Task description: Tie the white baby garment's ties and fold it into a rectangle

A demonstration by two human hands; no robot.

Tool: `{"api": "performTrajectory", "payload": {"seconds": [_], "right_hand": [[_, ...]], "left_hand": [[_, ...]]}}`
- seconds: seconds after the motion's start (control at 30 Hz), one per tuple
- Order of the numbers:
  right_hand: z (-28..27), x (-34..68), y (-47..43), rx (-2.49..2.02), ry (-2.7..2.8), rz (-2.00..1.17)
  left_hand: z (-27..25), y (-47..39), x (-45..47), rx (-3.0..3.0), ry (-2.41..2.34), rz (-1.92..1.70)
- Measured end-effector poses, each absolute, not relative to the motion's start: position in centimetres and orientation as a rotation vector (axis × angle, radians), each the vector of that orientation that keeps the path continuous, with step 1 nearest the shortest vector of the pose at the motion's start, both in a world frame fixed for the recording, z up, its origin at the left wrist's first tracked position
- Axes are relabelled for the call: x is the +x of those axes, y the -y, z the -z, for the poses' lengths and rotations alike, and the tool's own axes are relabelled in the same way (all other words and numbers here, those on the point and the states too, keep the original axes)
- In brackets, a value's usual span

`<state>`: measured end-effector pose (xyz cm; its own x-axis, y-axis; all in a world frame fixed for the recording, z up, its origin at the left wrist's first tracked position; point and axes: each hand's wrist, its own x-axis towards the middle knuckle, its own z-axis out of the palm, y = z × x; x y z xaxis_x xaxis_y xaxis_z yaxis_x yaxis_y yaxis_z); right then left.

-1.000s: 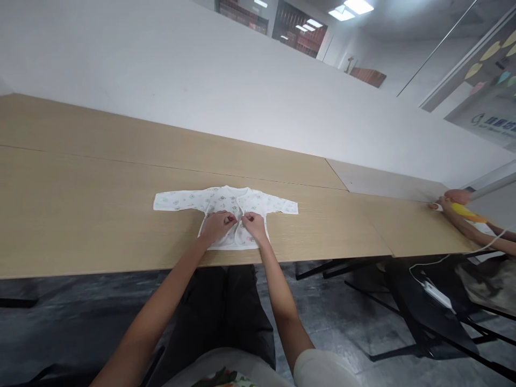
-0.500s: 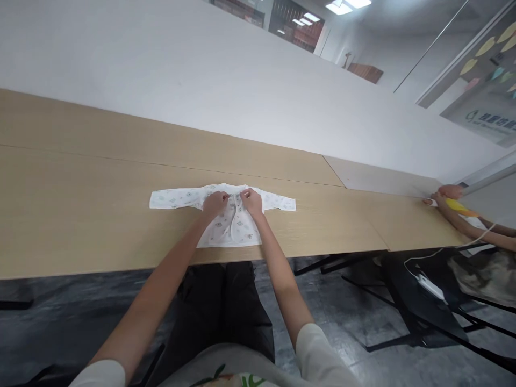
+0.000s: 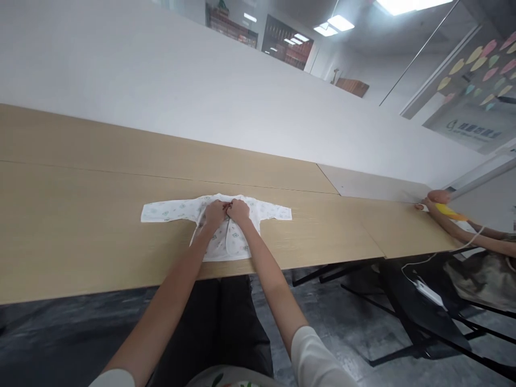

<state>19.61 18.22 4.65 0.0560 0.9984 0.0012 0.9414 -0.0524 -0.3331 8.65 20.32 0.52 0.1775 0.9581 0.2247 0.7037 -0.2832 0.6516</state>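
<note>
A small white long-sleeved baby shirt (image 3: 237,248) with a scattered print lies on the wooden table, its sleeves spread to both sides and its front opening running down the middle. At the upper part of that opening, my left hand (image 3: 215,213) is closed in a pinch on the left front edge. My right hand (image 3: 238,210) pinches the right front edge, its fingertips meeting those of the left. The small bit of cloth or fastener between the fingertips is hidden.
The long table (image 3: 100,231) runs along a white wall (image 3: 161,91). At its far right, another person's arms (image 3: 447,223) rest near a yellow thing (image 3: 450,213). A black chair (image 3: 419,301) carrying a white power strip (image 3: 430,294) stands below.
My hands have come together at the shirt's front, bringing its two edges to meet; before, they were a little apart. The camera view has tilted up slightly.
</note>
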Motion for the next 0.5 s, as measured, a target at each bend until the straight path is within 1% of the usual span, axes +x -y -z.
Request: {"api": "performTrajectory", "payload": {"seconds": [0.13,0.33,0.5], "right_hand": [[-4.15,19.94,-17.81,-2.011,1.985,-0.314],[-3.85,20.44,-17.72,-1.933,2.086,-0.354],[-4.23,20.34,-17.36,-1.932,2.044,-0.379]], "left_hand": [[-0.56,-20.19,8.72,2.089,-1.737,-0.819],[-0.97,-19.88,8.62,2.061,-1.687,-0.858],[-0.97,-19.57,8.43,2.047,-1.638,-0.898]]}}
